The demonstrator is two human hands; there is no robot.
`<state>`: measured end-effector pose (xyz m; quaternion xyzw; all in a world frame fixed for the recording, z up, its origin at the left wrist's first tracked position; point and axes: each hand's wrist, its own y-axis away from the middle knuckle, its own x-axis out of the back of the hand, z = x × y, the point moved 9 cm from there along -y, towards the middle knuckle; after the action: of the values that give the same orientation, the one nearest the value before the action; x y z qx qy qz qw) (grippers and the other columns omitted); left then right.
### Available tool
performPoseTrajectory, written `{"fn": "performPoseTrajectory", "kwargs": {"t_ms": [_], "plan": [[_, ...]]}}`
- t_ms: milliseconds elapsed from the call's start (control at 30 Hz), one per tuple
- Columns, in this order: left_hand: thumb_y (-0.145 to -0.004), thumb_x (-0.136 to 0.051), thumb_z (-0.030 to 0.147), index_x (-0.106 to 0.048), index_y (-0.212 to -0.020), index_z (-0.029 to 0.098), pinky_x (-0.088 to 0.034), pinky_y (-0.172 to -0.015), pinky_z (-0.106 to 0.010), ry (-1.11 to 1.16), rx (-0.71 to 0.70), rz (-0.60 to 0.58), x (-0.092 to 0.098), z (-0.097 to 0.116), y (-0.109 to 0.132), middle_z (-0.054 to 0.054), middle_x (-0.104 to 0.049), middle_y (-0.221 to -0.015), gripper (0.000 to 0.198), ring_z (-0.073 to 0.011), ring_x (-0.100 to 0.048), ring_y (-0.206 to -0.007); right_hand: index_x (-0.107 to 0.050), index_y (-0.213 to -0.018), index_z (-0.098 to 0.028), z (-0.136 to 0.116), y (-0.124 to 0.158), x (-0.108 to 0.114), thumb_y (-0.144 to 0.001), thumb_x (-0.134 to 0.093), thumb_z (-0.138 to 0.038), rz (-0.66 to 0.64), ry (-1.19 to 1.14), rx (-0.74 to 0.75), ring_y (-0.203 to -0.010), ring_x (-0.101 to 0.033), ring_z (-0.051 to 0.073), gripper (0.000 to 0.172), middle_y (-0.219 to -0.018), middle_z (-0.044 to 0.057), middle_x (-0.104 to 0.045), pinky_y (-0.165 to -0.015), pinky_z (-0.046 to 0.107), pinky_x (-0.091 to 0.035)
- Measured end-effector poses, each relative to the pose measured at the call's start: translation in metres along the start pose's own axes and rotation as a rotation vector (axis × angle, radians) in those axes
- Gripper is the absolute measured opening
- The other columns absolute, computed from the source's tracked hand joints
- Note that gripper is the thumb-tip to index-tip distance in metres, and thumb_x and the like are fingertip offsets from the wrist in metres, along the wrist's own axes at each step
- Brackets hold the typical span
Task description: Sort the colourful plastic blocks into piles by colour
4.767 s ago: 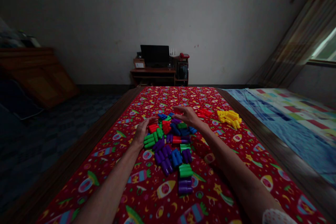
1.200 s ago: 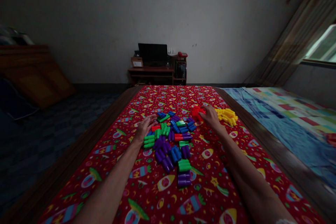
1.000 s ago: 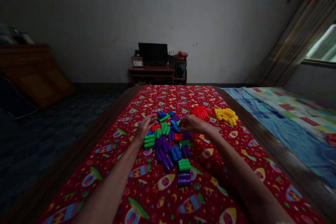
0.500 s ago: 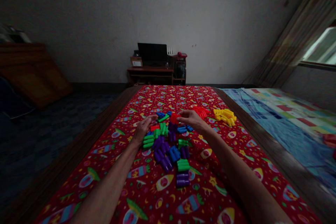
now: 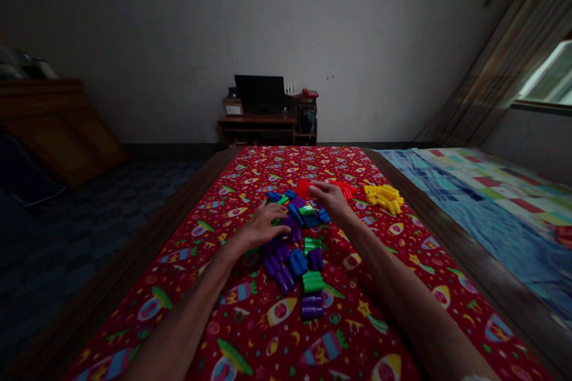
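Note:
My right hand (image 5: 328,195) pinches a red toy building block (image 5: 304,189) above the far side of a mixed pile. My left hand (image 5: 264,225) reaches over the left of the pile, fingers and thumb apart, beside a purple block (image 5: 292,230); it covers some green blocks. Blue blocks (image 5: 298,262), a green block (image 5: 313,281) and another purple block (image 5: 312,307) lie nearer to me. Behind my right hand is a group of red blocks (image 5: 348,190), partly hidden by it. Yellow blocks (image 5: 384,197) form a separate heap at the right.
A red patterned cloth (image 5: 277,333) covers the table, whose dark wooden edge (image 5: 429,238) shows on the right. A bed with a blue sheet (image 5: 451,220) stands alongside. Against the far wall is a desk (image 5: 257,122) with a monitor (image 5: 260,93).
My left hand has moved right, over the pile, and its fingers have spread. The right hand has shifted slightly away and rightward with the red block, towards the red group.

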<state>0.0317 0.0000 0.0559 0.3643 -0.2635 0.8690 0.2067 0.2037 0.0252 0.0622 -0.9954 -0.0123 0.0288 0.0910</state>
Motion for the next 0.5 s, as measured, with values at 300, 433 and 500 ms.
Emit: {"fn": "performPoseTrajectory", "kwargs": {"t_ms": [300,433,500], "plan": [[-0.084,-0.059,0.043,-0.073,-0.083,0.023,-0.038,-0.103,-0.044,-0.214,-0.100,-0.007,0.004,0.005,0.000,-0.007,-0.070,-0.106,0.024,-0.0244,-0.057,-0.111,-0.075,-0.085,-0.011,-0.012,-0.014,0.118,-0.071,-0.059,-0.032,0.447,0.688,0.086,-0.075,-0.067,0.023,0.030,-0.076,0.008,-0.073,-0.071,0.031,-0.048],[-0.082,-0.057,0.038,-0.072,-0.083,0.019,-0.047,-0.087,-0.037,-0.360,0.061,0.087,0.034,-0.037,0.006,-0.010,-0.071,-0.091,0.024,-0.0250,-0.064,-0.092,-0.076,-0.086,-0.010,-0.003,-0.014,0.127,-0.077,-0.055,-0.028,0.480,0.945,0.046,-0.079,-0.068,0.023,0.030,-0.080,0.010,-0.074,-0.075,0.030,-0.048],[-0.079,-0.058,0.036,-0.072,-0.082,0.019,-0.048,-0.081,-0.034,-0.400,0.171,0.053,0.038,-0.058,0.013,-0.010,-0.071,-0.088,0.022,-0.0249,-0.065,-0.087,-0.076,-0.095,-0.010,-0.005,-0.013,0.126,-0.081,-0.053,-0.030,0.481,0.989,0.057,-0.086,-0.068,0.024,0.033,-0.090,0.013,-0.075,-0.079,0.031,-0.048]]}}
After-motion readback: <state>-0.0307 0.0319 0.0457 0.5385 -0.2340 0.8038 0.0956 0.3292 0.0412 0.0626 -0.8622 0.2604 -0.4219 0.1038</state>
